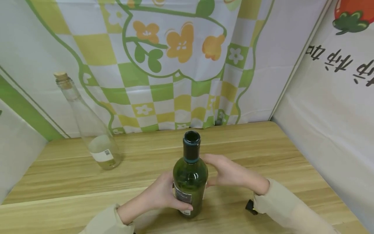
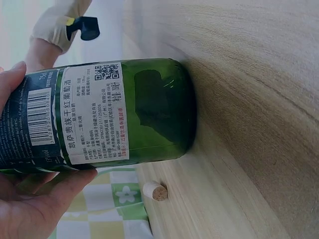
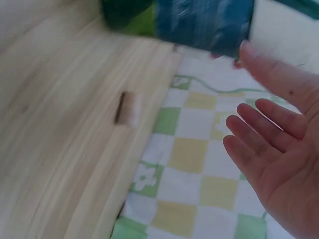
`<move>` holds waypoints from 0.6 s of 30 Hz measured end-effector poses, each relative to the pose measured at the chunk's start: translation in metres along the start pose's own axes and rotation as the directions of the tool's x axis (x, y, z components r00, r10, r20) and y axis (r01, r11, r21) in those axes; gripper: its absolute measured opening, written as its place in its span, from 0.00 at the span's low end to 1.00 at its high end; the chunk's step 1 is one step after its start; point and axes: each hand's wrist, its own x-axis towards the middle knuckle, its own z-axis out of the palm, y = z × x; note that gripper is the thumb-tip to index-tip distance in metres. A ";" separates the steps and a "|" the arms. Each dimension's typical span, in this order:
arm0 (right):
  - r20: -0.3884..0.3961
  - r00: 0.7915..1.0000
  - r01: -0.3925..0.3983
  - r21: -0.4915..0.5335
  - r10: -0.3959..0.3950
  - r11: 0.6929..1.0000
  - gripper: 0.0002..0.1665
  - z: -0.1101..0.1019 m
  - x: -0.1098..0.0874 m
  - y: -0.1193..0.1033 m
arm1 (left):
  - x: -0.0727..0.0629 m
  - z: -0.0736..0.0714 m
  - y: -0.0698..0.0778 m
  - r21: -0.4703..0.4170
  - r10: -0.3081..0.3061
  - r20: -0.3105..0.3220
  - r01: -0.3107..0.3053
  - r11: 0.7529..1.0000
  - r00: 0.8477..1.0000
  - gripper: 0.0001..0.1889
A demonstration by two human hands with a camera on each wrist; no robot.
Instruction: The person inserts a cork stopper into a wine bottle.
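A green wine bottle point(image 1: 191, 175) stands upright near the front of the wooden table, its mouth uncovered. My left hand point(image 1: 163, 193) grips it round the lower body, thumb across the front label. Printed labels with a barcode point(image 2: 41, 117) face the left wrist camera. On the bottle's other side is my right hand point(image 1: 226, 170), its fingers spread and mostly straight in the right wrist view, with the thumb close to the glass. A loose cork point(image 2: 155, 191) lies on the table beyond the bottle, hidden from the head view.
A tall clear bottle point(image 1: 100, 148) with a cork stopper point(image 1: 60, 76) stands at the back left of the table point(image 1: 140, 156). Behind the table hangs a checked floral cloth point(image 1: 163, 91). White cloth walls rise on both sides.
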 end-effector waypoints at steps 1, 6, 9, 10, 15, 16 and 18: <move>0.003 1.000 0.002 -0.031 -0.002 1.000 0.41 0.001 0.002 0.003 | 0.000 0.000 0.000 -0.004 0.002 0.002 -0.002 1.000 1.000 0.34; 0.016 1.000 0.000 -0.082 0.001 0.997 0.30 0.008 0.010 0.021 | 0.000 -0.001 0.000 -0.013 0.008 0.008 -0.008 1.000 1.000 0.33; 0.030 0.999 -0.015 -0.095 0.018 0.995 0.27 0.013 0.016 0.030 | 0.000 -0.001 0.000 -0.011 0.009 0.004 -0.009 1.000 1.000 0.33; 0.033 0.999 -0.018 -0.100 0.021 0.995 0.27 0.014 0.018 0.032 | 0.000 -0.001 0.000 -0.011 0.006 0.003 -0.006 1.000 1.000 0.33; 0.042 0.999 0.005 -0.101 -0.001 0.995 0.22 0.022 0.026 0.042 | 0.000 0.000 0.000 -0.015 0.005 0.005 -0.005 1.000 1.000 0.33; 0.046 0.999 0.012 -0.098 -0.007 0.995 0.20 0.024 0.027 0.043 | 0.000 0.000 0.000 -0.015 0.003 0.005 -0.003 1.000 1.000 0.33; 0.058 0.998 0.042 -0.090 -0.037 0.995 0.16 0.028 0.030 0.047 | 0.000 0.000 0.001 -0.012 -0.004 0.005 0.004 1.000 1.000 0.33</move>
